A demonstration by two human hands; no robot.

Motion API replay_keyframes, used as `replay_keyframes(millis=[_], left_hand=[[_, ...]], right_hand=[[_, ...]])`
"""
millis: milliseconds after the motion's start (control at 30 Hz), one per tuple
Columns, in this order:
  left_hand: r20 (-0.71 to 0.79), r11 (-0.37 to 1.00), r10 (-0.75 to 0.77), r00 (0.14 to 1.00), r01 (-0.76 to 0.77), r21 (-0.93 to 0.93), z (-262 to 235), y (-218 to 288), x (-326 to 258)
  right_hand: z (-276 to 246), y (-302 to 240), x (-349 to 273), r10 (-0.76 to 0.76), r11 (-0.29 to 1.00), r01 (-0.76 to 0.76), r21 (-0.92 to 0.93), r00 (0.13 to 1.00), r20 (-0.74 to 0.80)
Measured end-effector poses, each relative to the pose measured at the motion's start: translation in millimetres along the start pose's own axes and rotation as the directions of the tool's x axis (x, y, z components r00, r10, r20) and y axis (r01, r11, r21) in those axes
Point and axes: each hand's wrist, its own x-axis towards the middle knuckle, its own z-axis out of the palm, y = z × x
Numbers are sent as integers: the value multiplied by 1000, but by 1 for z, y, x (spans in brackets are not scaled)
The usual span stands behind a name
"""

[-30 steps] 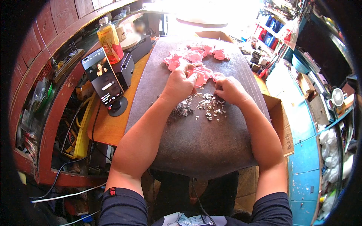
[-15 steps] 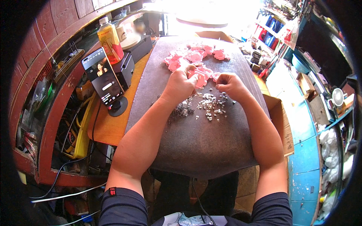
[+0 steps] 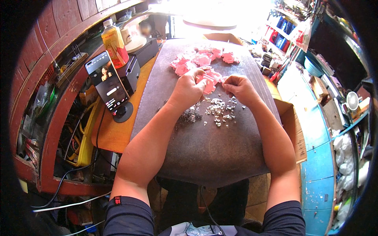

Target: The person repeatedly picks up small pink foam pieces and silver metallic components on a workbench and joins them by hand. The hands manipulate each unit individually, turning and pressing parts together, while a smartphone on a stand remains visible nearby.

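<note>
Pink packet (image 3: 208,82) pinched btwn left hand (image 3: 188,89) & right hand (image 3: 239,87), over grey mat (image 3: 204,157). More pink packets (image 3: 201,59) behind; small silvery bits (image 3: 218,111) just below hands. Phone on stand (image 3: 107,83) & orange bottle (image 3: 114,42) at left. Fingertips hidden; bits too small to ID.

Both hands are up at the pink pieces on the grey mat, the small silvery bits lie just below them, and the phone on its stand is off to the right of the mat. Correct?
Not quite: the head view shows the phone on its stand to the left of the grey mat, not the right. The rest holds: the left hand and right hand are at the pink pieces, with the small silvery bits just below.
</note>
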Motion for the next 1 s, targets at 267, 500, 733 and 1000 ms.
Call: replay_keyframes(millis=[267, 500, 733, 1000], left_hand=[[18, 1000, -9, 1000, 9, 12, 0, 4, -2], [67, 999, -24, 997, 25, -20, 1, -4, 1], [55, 989, -63, 997, 70, -127, 2, 1, -1], [62, 994, -39, 997, 45, -100, 0, -2, 1]], right_hand=[[-2, -11, -6, 88, 980, -93, 174, 996, 35], [-1, -13, -7, 54, 977, -70, 200, 995, 82], [10, -27, -15, 9, 961, -23, 274, 999, 53], [22, -38, -22, -91, 974, 82, 212, 995, 31]])
